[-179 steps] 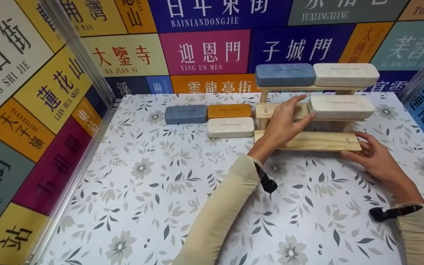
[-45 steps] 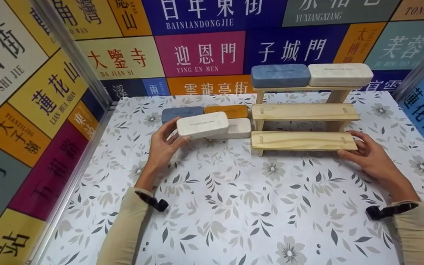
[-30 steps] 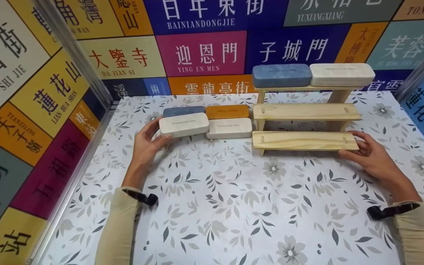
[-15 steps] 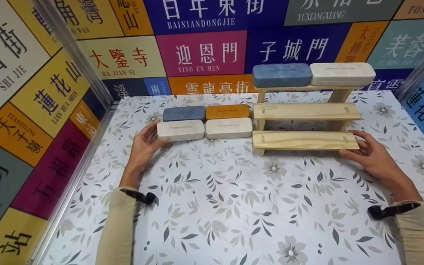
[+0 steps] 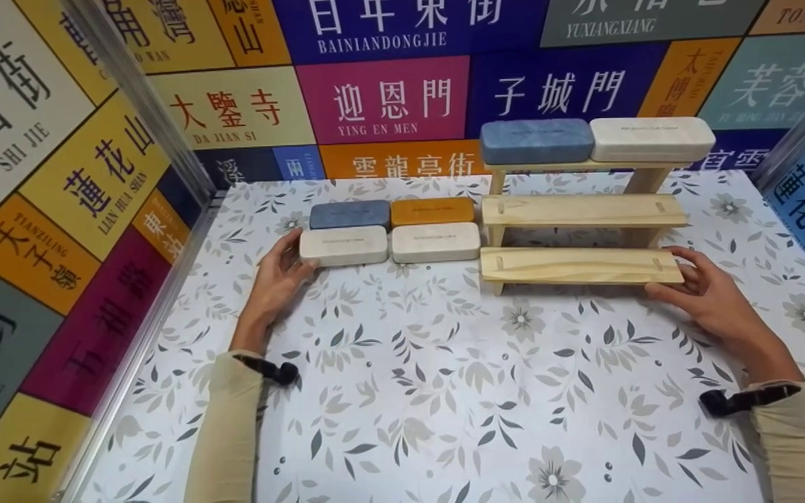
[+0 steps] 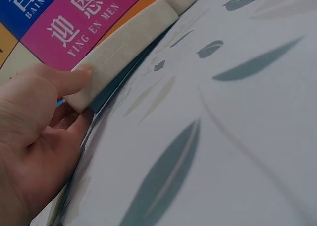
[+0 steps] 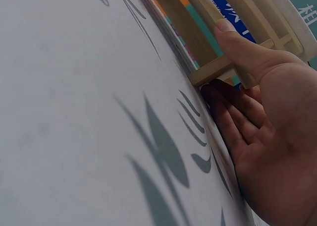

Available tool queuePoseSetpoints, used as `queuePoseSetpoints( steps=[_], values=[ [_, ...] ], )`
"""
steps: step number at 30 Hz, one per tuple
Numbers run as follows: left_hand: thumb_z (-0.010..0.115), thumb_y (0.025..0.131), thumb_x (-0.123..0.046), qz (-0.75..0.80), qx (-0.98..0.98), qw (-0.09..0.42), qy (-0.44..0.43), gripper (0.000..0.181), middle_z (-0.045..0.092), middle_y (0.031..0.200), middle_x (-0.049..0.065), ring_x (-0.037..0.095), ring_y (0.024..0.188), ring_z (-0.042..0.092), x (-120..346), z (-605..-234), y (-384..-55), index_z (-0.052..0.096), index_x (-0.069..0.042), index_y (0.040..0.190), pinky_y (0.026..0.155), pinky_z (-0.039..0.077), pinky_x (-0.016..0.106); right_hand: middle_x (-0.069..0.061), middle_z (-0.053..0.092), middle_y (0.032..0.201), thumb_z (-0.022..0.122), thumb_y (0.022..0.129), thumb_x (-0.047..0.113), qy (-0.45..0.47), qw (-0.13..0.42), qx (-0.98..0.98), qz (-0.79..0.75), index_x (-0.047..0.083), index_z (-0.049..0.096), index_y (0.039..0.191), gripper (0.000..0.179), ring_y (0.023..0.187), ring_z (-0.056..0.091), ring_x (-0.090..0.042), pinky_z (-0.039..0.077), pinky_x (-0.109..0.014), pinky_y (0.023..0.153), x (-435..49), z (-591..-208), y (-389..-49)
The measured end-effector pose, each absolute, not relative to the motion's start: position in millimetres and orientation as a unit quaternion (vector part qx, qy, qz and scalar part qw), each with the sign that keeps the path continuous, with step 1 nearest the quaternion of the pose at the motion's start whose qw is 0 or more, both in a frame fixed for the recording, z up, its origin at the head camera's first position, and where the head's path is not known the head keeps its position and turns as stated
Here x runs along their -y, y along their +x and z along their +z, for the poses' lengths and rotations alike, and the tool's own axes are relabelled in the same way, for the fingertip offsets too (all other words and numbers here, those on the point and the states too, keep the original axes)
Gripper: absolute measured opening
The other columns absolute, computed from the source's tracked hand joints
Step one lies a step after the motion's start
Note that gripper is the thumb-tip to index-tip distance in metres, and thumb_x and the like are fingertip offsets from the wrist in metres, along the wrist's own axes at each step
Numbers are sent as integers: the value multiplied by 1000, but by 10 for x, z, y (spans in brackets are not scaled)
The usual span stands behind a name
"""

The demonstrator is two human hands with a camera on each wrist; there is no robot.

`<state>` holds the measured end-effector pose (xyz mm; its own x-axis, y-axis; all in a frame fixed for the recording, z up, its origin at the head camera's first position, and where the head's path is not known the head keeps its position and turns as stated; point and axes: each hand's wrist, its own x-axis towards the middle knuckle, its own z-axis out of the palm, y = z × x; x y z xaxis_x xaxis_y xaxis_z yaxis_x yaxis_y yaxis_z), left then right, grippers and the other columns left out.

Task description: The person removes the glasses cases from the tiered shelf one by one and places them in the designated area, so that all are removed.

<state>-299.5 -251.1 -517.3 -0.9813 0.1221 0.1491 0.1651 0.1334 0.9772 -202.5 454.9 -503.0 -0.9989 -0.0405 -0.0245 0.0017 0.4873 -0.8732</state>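
Observation:
At the left end of a white glasses case (image 5: pixel 344 246), my left hand (image 5: pixel 273 276) grips its corner. The case lies flat on the table in front of a blue case (image 5: pixel 350 214). In the left wrist view, the thumb presses the white case's (image 6: pixel 126 42) side and the fingers are partly hidden behind its end. My right hand (image 5: pixel 713 300) holds the right end of the lowest step of a three-step wooden stand (image 5: pixel 577 267). In the right wrist view, the thumb lies along the stand's (image 7: pixel 213 70) wood and the fingers curl around the end.
Next to the gripped case lies another white case (image 5: pixel 435 243), with an orange case (image 5: pixel 432 211) behind it. A blue case (image 5: pixel 537 141) and a white case (image 5: pixel 653 140) sit on the stand's top step. Printed sign panels (image 5: pixel 381 98) wall the flower-patterned table (image 5: pixel 402 391).
My left hand took the white glasses case off the stand's middle step, carried it left and lowered it onto the table in front of the blue case. My right hand stayed at the stand.

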Motion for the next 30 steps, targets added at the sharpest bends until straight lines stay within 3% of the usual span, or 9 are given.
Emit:
queuePoseSetpoints(
  steps=[13, 24, 30],
  values=[
    [61, 108, 0, -583, 804, 40, -109, 69, 32, 174, 28, 36, 165, 31, 2365, -5161, -3029, 27, 10, 167, 135, 31, 42, 32, 59, 131, 74, 105, 22, -4, 29, -862, -505, 15, 22, 172, 85, 116, 63, 15, 51, -5, 92, -4568, -5035, -2030],
    [55, 109, 3, -558, 820, 57, -116, 65, 32, 174, 27, 34, 165, 31, 2313, -5148, -3019, 27, 7, 168, 134, 32, 40, 31, 60, 131, 73, 106, 17, -28, 14, -858, -513, 11, 23, 171, 83, 115, 64, 15, 51, -5, 90, -4539, -5037, -2027],
    [68, 105, -3, -524, 839, 85, -120, 73, 31, 174, 27, 35, 166, 28, 2261, -5122, -3033, 31, 4, 167, 136, 28, 46, 33, 60, 130, 74, 105, 20, -16, 15, -860, -509, 11, 24, 171, 84, 115, 64, 15, 51, -5, 90, -4536, -5028, -2018]
  ],
)
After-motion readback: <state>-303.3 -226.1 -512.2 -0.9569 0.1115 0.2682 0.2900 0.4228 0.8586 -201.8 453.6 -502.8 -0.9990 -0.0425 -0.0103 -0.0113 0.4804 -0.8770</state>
